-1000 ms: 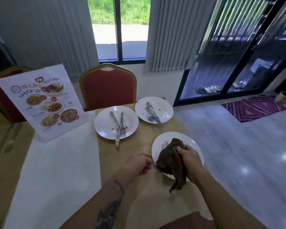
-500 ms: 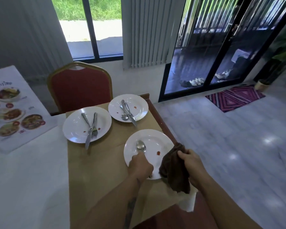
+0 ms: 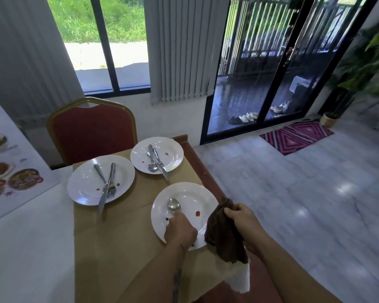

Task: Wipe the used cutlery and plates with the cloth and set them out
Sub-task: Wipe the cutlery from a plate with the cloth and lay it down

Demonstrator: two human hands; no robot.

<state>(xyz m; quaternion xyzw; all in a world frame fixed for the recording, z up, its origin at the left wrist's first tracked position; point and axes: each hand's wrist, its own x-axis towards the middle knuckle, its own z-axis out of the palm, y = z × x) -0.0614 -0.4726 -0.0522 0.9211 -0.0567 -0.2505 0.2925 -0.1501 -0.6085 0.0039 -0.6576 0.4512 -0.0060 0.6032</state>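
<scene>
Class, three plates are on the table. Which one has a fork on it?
The left plate, nearest the menu: a fork and knife cross on it. The far plate has a spoon and knife; the near plate only a spoon.

cloth (image 3: pixel 225 235): dark brown
plates (image 3: pixel 195 195): white, flecked with red
chair (image 3: pixel 92 132): red, framed in gold
rug (image 3: pixel 297 136): patterned in pink and dark diamonds

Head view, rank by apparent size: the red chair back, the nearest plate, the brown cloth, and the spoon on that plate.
1. red chair back
2. nearest plate
3. brown cloth
4. spoon
Nearness enlarges plate and cloth.
</scene>
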